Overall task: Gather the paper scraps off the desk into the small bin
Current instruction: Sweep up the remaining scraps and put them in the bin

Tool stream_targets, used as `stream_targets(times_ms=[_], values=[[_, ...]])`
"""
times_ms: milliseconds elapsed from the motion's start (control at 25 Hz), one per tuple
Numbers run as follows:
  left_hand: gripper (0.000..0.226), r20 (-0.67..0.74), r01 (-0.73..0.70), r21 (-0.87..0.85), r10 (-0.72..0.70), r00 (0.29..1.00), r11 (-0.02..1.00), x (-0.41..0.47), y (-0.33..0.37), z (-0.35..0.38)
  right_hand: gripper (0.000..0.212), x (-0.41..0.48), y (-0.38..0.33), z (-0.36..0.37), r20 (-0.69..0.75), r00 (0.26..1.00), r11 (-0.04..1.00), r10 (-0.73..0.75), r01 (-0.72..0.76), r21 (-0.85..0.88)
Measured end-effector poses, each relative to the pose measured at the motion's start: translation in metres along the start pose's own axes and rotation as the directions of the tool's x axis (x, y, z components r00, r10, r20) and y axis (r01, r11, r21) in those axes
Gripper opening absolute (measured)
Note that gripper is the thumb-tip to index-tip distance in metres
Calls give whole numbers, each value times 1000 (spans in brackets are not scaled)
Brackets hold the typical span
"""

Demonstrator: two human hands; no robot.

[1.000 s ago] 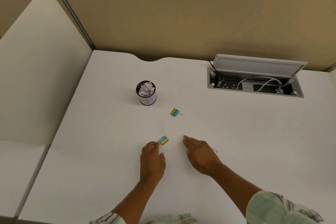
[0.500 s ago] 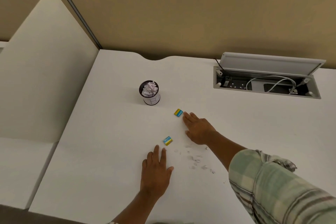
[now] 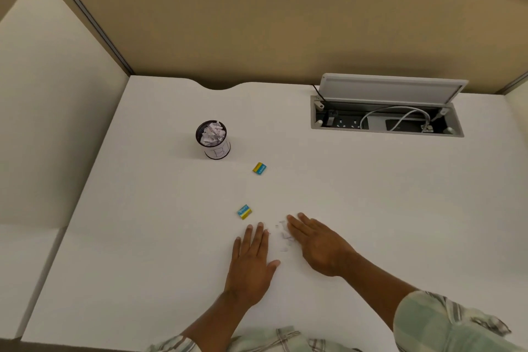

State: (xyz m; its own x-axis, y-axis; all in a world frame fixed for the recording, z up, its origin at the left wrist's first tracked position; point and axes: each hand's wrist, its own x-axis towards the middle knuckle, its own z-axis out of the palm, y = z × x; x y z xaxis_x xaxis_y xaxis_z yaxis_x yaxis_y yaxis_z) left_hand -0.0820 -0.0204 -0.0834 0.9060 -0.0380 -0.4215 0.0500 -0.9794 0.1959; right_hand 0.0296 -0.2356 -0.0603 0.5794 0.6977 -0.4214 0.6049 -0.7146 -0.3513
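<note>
A small round bin (image 3: 216,148) with a dark mesh rim and a white label stands on the white desk (image 3: 148,208), filled with crumpled paper. Tiny white paper scraps (image 3: 283,236) lie in a loose cluster between my two hands. My left hand (image 3: 251,261) rests flat on the desk, palm down, fingers together, just left of the scraps. My right hand (image 3: 318,246) also lies flat, its thumb side touching the scraps' right edge. Neither hand holds anything.
Two small blue-and-yellow erasers lie on the desk, one (image 3: 244,212) just beyond my left fingertips, the other (image 3: 259,168) nearer the bin. An open cable box (image 3: 385,120) with sockets and a white cable sits back right. Beige partitions close off the back and left.
My right hand has swept back from beside the far eraser toward me, pushing scraps into a cluster. My left hand stays flat, its fingers drawn together.
</note>
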Motion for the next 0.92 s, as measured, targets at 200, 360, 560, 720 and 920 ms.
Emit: stream_targets(times_ms=[200, 360, 560, 720, 920], values=[[79, 37, -150, 31, 149, 988, 988, -6, 22, 5, 63, -34, -4, 23, 12, 1000, 999, 29, -30, 25], [74, -13, -229, -63, 228, 974, 971, -6, 23, 4, 63, -52, 3, 18, -115, 988, 985, 102, -84, 153], [76, -130, -86, -231, 57, 990, 969, 12, 24, -12, 67, -58, 26, 6, -165, 935, 924, 314, -260, 280], [83, 0, -96, -197, 97, 995, 976, 25, 34, -12, 76, -36, 17, 6, -33, 940, 916, 340, -323, 239], [85, 30, -152, -163, 159, 987, 975, 19, 46, -5, 79, -12, 4, 5, 29, 966, 955, 257, -259, 147]])
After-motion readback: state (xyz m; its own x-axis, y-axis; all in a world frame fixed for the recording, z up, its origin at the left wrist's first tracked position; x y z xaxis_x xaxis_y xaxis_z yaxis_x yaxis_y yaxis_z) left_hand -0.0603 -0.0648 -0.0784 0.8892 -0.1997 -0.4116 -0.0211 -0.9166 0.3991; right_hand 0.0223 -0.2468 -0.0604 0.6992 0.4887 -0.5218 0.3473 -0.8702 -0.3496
